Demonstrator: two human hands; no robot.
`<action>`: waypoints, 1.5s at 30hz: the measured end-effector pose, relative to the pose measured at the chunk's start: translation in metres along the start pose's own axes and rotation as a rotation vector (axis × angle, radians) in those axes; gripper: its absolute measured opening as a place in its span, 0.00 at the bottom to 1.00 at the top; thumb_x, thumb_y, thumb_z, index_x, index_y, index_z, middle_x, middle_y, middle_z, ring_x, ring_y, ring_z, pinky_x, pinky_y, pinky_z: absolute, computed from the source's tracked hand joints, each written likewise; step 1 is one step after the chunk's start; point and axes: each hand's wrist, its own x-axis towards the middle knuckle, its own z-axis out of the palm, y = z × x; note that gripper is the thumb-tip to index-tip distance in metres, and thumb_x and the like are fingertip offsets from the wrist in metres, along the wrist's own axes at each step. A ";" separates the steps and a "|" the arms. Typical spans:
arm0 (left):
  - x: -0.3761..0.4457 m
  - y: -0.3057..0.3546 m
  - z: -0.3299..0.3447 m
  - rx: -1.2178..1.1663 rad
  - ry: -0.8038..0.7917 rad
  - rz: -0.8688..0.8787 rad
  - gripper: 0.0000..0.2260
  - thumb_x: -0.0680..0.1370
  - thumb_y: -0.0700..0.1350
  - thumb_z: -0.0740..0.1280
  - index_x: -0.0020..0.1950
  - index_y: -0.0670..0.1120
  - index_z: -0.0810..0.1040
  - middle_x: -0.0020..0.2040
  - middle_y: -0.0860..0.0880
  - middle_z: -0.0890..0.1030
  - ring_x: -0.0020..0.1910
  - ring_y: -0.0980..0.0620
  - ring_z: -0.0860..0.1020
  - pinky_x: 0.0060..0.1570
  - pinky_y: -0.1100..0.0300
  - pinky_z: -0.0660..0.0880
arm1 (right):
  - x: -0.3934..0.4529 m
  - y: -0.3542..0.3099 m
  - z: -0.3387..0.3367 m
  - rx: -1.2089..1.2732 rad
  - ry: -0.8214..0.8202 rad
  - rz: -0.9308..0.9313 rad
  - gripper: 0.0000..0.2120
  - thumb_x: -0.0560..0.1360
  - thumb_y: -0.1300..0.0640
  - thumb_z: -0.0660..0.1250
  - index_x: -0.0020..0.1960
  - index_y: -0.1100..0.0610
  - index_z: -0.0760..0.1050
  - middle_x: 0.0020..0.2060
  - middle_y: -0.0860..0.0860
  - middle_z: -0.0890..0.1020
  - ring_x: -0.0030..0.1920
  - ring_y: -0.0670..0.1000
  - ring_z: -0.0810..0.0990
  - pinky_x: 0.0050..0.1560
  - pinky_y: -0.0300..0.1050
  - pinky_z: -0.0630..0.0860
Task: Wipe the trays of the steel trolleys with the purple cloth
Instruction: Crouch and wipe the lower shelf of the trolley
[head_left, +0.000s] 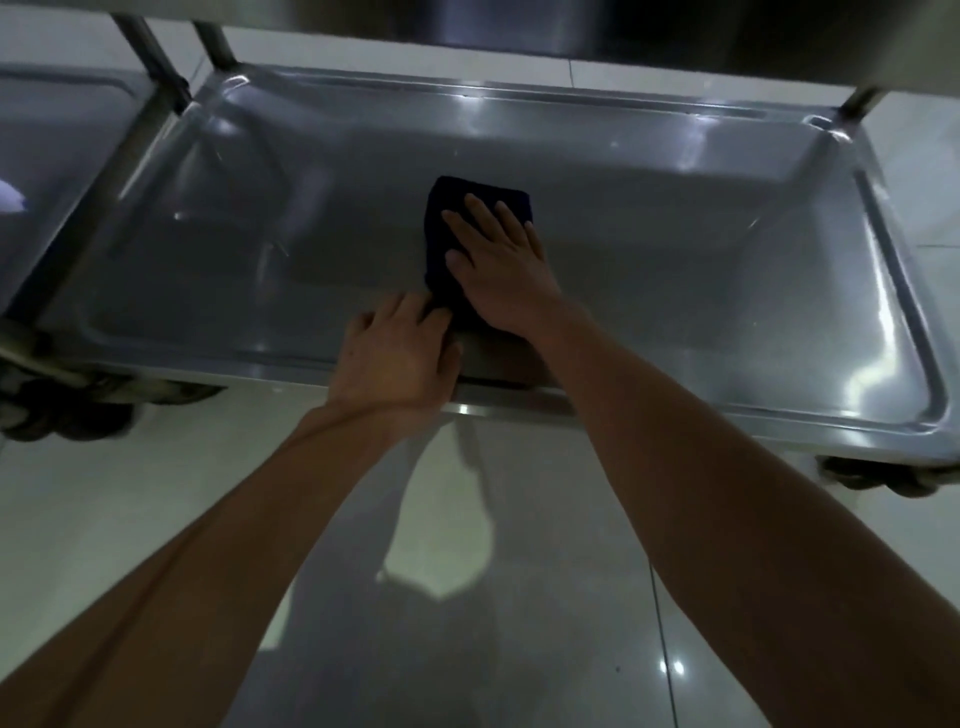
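1. Head view: the right hand (496, 265) lies flat, fingers straight, pressing the purple cloth (470, 234) onto the bottom tray (675, 249) near its front middle. The cloth's long axis runs near to far.
2. The left hand (397, 353) rests on the near rim, fingertips touching the cloth's near edge; whether it pinches, I cannot tell.
3. Unwiped steel stretches left and right. A second trolley's tray (62, 135) stands left, on a glossy tiled floor (467, 597).

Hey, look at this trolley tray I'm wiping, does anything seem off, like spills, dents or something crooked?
Nothing stands out. The tray looks bare, with no visible spill or dent, though the light is dim. The right hand presses flat on the folded cloth; the left hand rests at the near rim by the cloth's corner.
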 end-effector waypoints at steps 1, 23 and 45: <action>0.003 0.004 0.001 0.005 0.002 0.009 0.17 0.79 0.51 0.61 0.64 0.45 0.78 0.64 0.44 0.76 0.62 0.41 0.73 0.57 0.46 0.69 | -0.001 0.005 -0.002 0.001 0.009 0.007 0.25 0.84 0.45 0.46 0.81 0.45 0.49 0.81 0.47 0.46 0.80 0.54 0.42 0.77 0.55 0.40; 0.085 0.226 0.060 -0.036 0.028 0.289 0.18 0.79 0.55 0.55 0.57 0.51 0.82 0.61 0.51 0.78 0.63 0.46 0.73 0.59 0.44 0.69 | -0.121 0.300 -0.120 -0.092 0.252 0.489 0.24 0.85 0.52 0.49 0.80 0.52 0.56 0.80 0.54 0.55 0.79 0.60 0.52 0.78 0.58 0.50; 0.054 0.210 0.054 0.049 -0.123 0.308 0.24 0.80 0.58 0.54 0.74 0.54 0.68 0.77 0.49 0.65 0.77 0.43 0.60 0.68 0.31 0.61 | -0.281 0.189 -0.071 -0.208 0.202 0.719 0.25 0.85 0.50 0.44 0.81 0.52 0.51 0.81 0.52 0.51 0.80 0.55 0.48 0.77 0.57 0.49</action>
